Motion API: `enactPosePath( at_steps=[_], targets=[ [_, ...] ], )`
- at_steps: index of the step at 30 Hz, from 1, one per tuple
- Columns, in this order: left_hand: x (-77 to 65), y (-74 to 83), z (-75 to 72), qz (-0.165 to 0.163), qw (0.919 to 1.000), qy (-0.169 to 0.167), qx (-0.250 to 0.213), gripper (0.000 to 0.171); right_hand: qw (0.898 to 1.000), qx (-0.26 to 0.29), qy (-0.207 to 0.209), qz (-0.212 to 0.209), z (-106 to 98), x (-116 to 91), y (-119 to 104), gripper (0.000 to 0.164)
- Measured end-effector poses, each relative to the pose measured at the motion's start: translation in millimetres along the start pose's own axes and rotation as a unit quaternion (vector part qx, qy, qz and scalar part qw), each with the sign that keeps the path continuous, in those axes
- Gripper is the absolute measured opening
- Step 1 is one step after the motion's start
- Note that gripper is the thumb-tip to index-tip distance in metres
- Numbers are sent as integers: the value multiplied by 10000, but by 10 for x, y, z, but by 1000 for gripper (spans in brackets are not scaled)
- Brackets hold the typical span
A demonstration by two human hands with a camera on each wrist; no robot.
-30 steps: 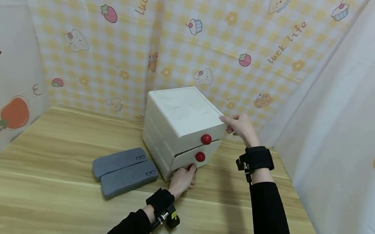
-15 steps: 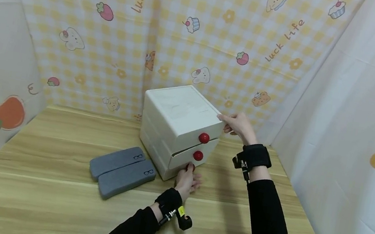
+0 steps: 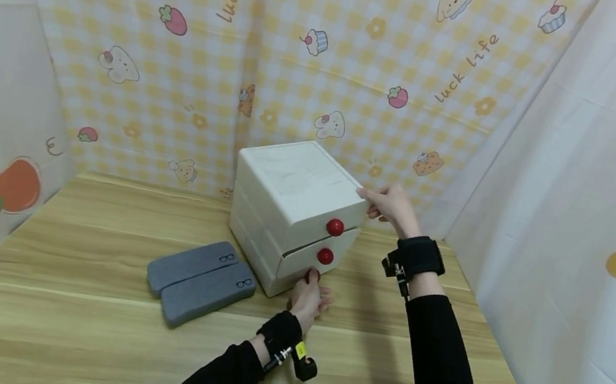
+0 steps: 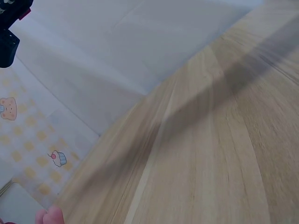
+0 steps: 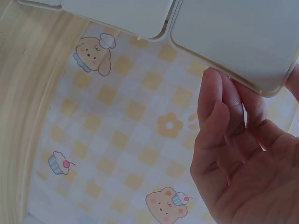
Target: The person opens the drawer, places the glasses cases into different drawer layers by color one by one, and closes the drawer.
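Observation:
A white desktop drawer cabinet (image 3: 300,180) stands on the wooden table, with red knobs on its fronts. My left hand (image 3: 307,297) is at the lowest front; its thumb touches the lowest red knob (image 3: 312,276) while the other fingers extend to the right. In the left wrist view only fingertips (image 4: 50,216) of that hand show, beside the edge of a red knob. My right hand (image 3: 397,208) holds the cabinet's upper right corner. In the right wrist view its fingers (image 5: 212,86) are bent against the cabinet's side, with the thumb at the other edge.
Two grey glasses cases (image 3: 208,293) lie side by side left of the cabinet. A dark gap runs above the middle drawer front (image 3: 299,260). A checked curtain (image 3: 195,64) hangs behind the table (image 3: 79,317), with white curtains at both sides.
My left hand has turned and its fingers have spread away from the lowest knob, leaving the thumb there. The view has shifted slightly. My right hand stays at the cabinet's corner.

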State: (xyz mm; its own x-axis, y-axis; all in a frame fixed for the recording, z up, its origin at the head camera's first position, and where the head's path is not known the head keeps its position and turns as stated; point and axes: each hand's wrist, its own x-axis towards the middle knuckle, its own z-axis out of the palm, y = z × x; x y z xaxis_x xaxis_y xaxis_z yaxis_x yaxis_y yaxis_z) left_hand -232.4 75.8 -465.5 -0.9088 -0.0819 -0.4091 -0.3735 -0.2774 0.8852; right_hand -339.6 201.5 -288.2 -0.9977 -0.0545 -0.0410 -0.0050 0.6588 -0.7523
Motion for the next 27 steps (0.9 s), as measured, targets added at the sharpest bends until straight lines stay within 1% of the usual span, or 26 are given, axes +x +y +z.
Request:
enactPosePath(
  at_steps=[3, 10, 13, 19, 26, 27],
  targets=[
    [-7, -5, 5, 66, 9999, 75, 52, 53, 10000, 29, -11, 8, -7, -6, -13, 42],
    [-33, -6, 19, 255, 9995, 172, -50, 54, 10000, -43, -3, 33, -11, -16, -18, 41],
    [-35, -16, 20, 335, 9992, 200, -17, 53, 10000, -50, 18, 36, -1, -6, -10, 41],
    [-36, -40, 18, 475, 9985, 253, -4, 51, 9999, 4, 97, -69, 11, 2, 3, 41],
    [-22, -79, 16, 673, 9972, 307, -67, 50, 9999, 15, 46, -153, 5, -33, 1, 40],
    [-22, -87, 18, 719, 9968, 346, -8, 50, 9999, 13, 51, -144, 2, -32, 2, 40]
  ],
)
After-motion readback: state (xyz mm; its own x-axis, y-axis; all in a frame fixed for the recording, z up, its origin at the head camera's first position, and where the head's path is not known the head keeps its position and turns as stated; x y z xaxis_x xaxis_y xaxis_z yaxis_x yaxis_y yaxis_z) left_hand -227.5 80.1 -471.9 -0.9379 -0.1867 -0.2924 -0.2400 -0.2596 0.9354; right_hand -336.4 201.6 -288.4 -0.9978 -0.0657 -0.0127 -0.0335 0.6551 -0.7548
